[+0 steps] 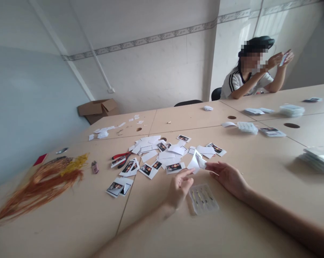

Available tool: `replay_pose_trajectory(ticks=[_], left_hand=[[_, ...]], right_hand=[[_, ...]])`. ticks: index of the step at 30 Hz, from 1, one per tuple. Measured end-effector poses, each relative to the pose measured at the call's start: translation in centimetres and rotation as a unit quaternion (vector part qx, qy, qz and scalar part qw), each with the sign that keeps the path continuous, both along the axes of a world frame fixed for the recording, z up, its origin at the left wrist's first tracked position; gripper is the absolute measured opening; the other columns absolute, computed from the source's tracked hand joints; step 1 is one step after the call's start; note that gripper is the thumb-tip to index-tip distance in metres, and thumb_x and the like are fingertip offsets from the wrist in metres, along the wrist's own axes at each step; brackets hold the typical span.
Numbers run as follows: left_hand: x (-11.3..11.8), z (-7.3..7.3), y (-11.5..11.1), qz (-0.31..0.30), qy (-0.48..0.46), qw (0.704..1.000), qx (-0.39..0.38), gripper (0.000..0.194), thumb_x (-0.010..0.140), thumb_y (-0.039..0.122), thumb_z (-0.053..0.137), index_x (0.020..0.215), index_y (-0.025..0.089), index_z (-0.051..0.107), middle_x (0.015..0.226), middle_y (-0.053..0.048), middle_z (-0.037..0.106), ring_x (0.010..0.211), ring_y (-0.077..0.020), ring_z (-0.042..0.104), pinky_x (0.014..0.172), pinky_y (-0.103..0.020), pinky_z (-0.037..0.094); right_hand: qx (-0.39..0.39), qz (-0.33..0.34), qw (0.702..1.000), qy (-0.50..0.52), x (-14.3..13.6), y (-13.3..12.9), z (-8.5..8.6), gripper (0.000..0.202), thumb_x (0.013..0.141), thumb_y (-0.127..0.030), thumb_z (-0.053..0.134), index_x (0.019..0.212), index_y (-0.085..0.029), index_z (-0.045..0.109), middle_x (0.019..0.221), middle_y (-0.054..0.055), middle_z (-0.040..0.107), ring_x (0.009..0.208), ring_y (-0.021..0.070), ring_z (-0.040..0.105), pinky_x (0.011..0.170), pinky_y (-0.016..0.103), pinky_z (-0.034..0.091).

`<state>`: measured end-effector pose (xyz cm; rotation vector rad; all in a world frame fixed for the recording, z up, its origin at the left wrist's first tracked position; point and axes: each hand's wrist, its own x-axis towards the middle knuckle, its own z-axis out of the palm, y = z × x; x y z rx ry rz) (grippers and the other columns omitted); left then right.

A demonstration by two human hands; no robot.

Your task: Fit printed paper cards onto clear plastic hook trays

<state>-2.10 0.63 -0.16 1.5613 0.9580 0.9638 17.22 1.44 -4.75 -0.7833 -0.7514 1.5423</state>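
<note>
My left hand (180,186) is held over the table with its thumb and fingers apart, its fingertips close to a curved white paper card (193,165). Across from it, my right hand (230,178) reaches in from the right, its fingertips closed at the edge of a folded white paper piece (201,162). Whether the two white pieces are joined cannot be made out. Just below, between the hands, lies a clear plastic case (204,199) with several thin yellow-and-dark items inside.
Printed cards and white slips (164,154) spread beyond my hands, with red-handled pliers (121,157) among them. Left are copper-coloured strands (43,186) and a pink clipper-like tool (95,167). Stacked cases (319,159) stand right. A co-worker (247,79) sits across, holding a small card.
</note>
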Motion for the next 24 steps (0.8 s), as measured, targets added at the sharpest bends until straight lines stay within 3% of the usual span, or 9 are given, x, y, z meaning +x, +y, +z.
replay_pose_trajectory(ticks=[8,15,20,24], left_hand=[[-0.5,-0.7,0.8,0.040,0.001,0.999,0.005,0.030,0.072,0.028,0.053,0.098,0.015,0.063,0.106,-0.008,0.059,0.097,-0.0200,0.053,0.086,-0.030,0.039],[-0.7,-0.3,0.7,0.093,-0.004,0.995,0.018,0.024,0.072,0.031,0.054,0.081,0.014,0.068,0.088,-0.007,0.066,0.087,-0.0200,0.057,0.081,-0.031,0.042],[-0.3,0.4,0.3,0.118,-0.022,0.993,0.015,0.022,0.070,0.030,0.055,0.071,0.013,0.068,0.079,-0.007,0.067,0.081,-0.0195,0.059,0.078,-0.030,0.043],[-0.3,0.2,0.5,0.140,-0.027,0.990,0.005,0.023,0.070,0.032,0.055,0.067,0.013,0.068,0.074,-0.006,0.068,0.077,-0.0195,0.060,0.075,-0.030,0.044]], right_hand=[[-0.007,-0.031,0.999,0.013,-0.1,0.0,0.3,0.022,0.072,-0.030,0.048,0.076,-0.020,0.067,0.093,0.003,0.065,0.091,0.0200,0.056,0.082,0.035,0.039],[-0.004,-0.042,0.999,0.008,0.3,0.4,-0.9,0.018,0.071,-0.030,0.052,0.077,-0.022,0.067,0.091,0.003,0.066,0.090,0.0204,0.057,0.082,0.036,0.042],[-0.018,-0.053,0.998,0.007,0.4,0.5,-1.2,0.016,0.068,-0.026,0.062,0.081,-0.018,0.067,0.091,0.004,0.065,0.082,0.0167,0.059,0.077,0.028,0.048],[-0.026,-0.061,0.998,-0.002,0.3,0.3,-1.0,0.019,0.065,-0.020,0.067,0.084,-0.018,0.067,0.088,0.004,0.065,0.074,0.0141,0.060,0.069,0.022,0.052]])
